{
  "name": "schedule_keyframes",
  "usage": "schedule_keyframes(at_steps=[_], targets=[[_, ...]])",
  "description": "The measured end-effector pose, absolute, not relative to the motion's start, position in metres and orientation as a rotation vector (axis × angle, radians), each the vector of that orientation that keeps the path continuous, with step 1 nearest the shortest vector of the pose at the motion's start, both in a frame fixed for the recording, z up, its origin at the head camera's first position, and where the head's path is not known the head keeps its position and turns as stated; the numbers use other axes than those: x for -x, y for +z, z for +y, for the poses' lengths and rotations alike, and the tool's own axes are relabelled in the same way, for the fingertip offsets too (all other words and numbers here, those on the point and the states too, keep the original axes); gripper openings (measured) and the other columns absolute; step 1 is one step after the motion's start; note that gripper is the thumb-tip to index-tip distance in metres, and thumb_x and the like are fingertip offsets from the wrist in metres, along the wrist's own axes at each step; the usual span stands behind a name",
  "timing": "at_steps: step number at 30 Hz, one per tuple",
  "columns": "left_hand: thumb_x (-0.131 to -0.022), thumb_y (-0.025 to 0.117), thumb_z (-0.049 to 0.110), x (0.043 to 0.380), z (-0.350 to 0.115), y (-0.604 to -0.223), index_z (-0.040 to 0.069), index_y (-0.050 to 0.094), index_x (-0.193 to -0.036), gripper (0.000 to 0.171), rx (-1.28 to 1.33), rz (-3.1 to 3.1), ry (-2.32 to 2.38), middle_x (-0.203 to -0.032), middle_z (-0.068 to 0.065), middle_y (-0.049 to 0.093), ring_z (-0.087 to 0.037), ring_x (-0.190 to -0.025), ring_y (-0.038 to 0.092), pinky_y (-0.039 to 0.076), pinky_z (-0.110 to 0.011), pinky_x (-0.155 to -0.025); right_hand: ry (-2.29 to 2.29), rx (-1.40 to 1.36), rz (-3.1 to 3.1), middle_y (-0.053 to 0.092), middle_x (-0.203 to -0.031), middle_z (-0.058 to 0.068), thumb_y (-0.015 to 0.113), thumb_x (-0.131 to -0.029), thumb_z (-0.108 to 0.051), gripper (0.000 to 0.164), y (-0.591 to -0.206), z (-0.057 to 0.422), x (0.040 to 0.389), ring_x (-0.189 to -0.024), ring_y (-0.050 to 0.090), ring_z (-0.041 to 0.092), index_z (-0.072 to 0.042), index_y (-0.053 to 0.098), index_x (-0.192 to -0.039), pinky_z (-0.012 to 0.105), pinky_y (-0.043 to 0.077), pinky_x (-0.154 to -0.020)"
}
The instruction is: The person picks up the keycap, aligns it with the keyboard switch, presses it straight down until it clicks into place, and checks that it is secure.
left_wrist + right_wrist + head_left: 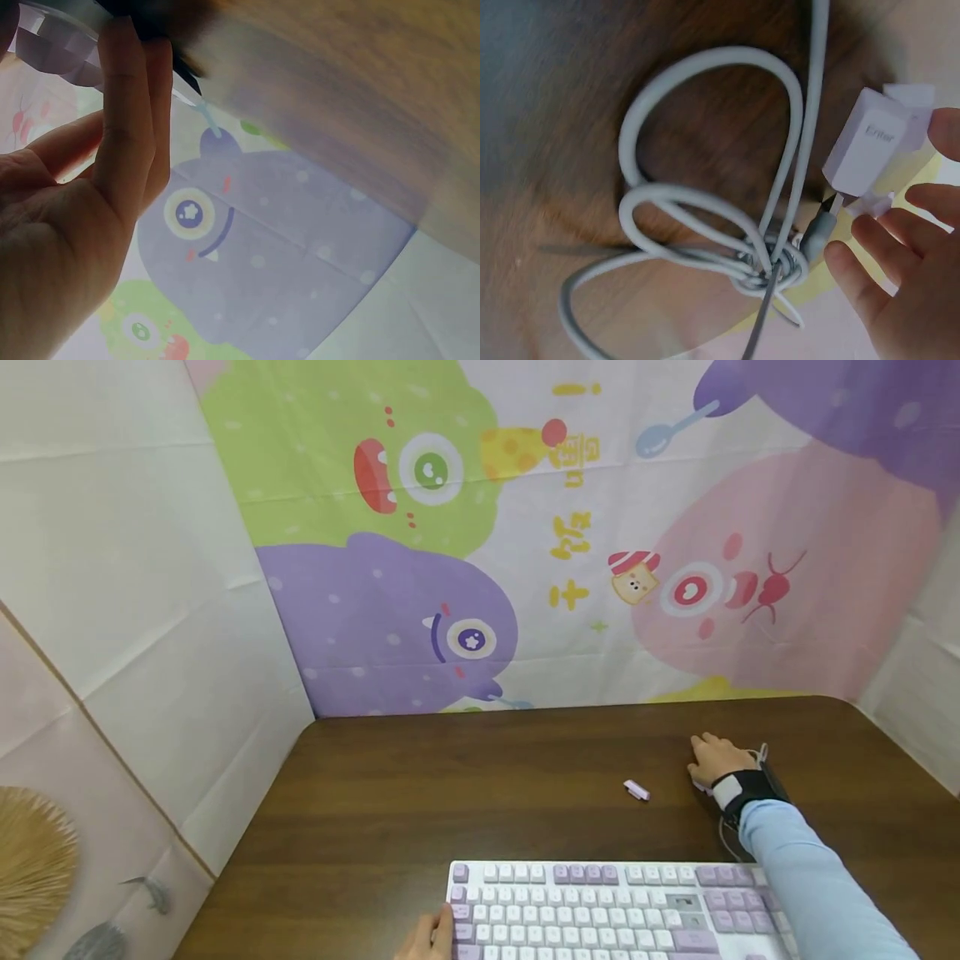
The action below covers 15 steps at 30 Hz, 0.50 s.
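White-and-lilac keyboard [592, 914], near side, left edge gripped by left hand [426, 937]. Right hand [716, 760] at far right, fingers loosely spread beside Enter keycap [866, 146]; contact unclear. Keycap probably light, stiff, slightly slippery: pinch opposite sides. Keyboard likely heavier, rigid; hold both ends.

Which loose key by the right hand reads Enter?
The big pale key at front in the right wrist view; the pieces beside it show no readable word.
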<state>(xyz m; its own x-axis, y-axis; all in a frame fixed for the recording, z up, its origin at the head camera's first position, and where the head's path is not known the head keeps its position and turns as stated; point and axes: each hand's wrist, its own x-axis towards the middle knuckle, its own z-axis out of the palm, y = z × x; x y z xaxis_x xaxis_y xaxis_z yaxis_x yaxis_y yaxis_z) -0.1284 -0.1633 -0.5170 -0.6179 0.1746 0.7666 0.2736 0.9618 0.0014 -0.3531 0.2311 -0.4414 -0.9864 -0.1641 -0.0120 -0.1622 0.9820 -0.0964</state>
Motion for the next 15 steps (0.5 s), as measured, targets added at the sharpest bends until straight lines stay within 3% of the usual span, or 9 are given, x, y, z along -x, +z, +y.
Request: schedule_keyframes(at_steps=[7, 11, 15], targets=[[-0.044, 0.075, 0.035, 0.129, -0.163, -0.515, -0.002, 0.068, -0.089, 0.058, 0.324, -2.214, -0.152, -0.075, -0.003, 0.055, -0.013, -0.055, 0.050, 0.040, -0.020, -0.047, -0.165, 0.432, 3.125, 0.058, -0.109, 0.033, 0.059, -0.080, -0.008, 0.029, -0.448, 0.227, 0.349, -0.103, 0.056, 0.048, 0.012, 0.062, -0.100, 0.053, 0.046, -0.085], [-0.051, 0.066, 0.034, 0.131, -0.162, -0.516, -0.001, 0.068, -0.087, 0.050, 0.333, -2.151, -0.140, -0.074, -0.004, 0.054, -0.014, -0.054, 0.049, 0.040, -0.021, -0.045, -0.142, 0.590, 3.122, 0.059, -0.112, 0.032, 0.060, -0.080, -0.009, 0.032, -0.450, 0.220, 0.341, -0.106, 0.055, 0.047, 0.012, 0.063, -0.103, 0.053, 0.045, -0.088], [-0.059, 0.060, 0.022, 0.132, -0.157, -0.516, 0.000, 0.069, -0.085, 0.036, 0.306, -2.129, -0.145, -0.073, -0.004, 0.054, -0.015, -0.053, 0.048, 0.039, -0.023, -0.045, -0.138, 0.728, 3.097, 0.063, -0.107, 0.025, 0.063, -0.080, -0.010, 0.031, -0.450, 0.212, 0.326, -0.100, 0.060, 0.041, 0.008, 0.065, -0.105, 0.050, 0.048, -0.083]])
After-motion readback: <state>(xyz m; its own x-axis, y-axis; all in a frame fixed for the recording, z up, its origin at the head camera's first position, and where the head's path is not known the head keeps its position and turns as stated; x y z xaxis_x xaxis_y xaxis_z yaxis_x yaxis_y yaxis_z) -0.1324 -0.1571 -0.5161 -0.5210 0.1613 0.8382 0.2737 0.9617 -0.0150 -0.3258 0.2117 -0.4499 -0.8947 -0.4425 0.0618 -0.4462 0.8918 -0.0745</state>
